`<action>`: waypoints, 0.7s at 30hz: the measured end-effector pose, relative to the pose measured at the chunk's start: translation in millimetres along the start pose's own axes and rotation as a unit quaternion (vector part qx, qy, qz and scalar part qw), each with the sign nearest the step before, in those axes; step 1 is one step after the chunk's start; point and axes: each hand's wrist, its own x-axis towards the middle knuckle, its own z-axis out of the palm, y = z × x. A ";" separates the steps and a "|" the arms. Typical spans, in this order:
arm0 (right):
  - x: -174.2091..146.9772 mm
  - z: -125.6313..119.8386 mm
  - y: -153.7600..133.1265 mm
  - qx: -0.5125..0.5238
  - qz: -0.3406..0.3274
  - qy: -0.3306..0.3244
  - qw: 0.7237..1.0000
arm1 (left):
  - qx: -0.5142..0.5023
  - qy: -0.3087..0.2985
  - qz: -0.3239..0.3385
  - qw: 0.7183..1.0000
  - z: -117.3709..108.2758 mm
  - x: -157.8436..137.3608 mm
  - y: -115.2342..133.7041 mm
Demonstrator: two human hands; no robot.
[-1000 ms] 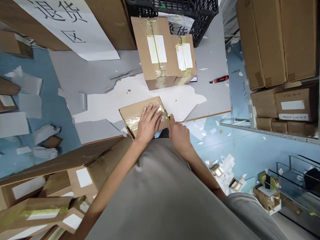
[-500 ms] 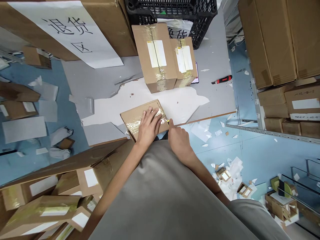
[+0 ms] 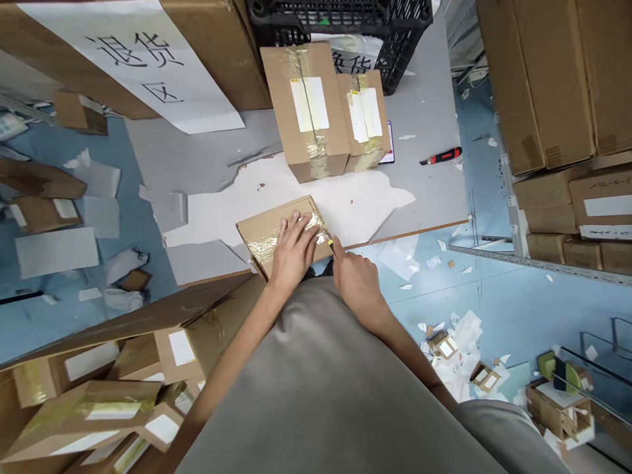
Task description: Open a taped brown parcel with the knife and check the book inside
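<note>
A flat cardboard box (image 3: 264, 232) with shiny clear tape lies at the front edge of the table, set at a slant. My left hand (image 3: 291, 253) rests on top of it, fingers stretched out over the tape. At the box's right end, my right hand (image 3: 358, 280) is closed around a utility knife (image 3: 331, 245). Only the yellow and dark front of the knife shows, its tip at the box's right edge; the handle is hidden in my fist.
Two taped boxes, one larger (image 3: 307, 118) and one smaller (image 3: 364, 115), stand behind, before a black crate (image 3: 340, 20). A phone (image 3: 390, 148) and a red-black cutter (image 3: 441, 156) lie to the right. A big open carton (image 3: 217, 322) of parcels is at left front.
My right hand has shifted very slightly, and more of the knife's front shows at the box's right edge. My left hand stays in place on the box.
</note>
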 end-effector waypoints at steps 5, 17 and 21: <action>3.2 7.4 -7.4 -0.016 0.018 0.022 0.999 | -0.012 0.006 -0.003 1.000 2.0 -0.7 0.1; 15.2 28.1 -6.2 0.039 0.082 0.066 0.994 | -0.027 0.025 0.012 0.999 8.4 -3.3 -1.1; 4.5 23.7 -6.6 0.066 0.058 0.061 0.994 | -0.033 0.018 0.015 0.999 6.8 -3.6 -2.6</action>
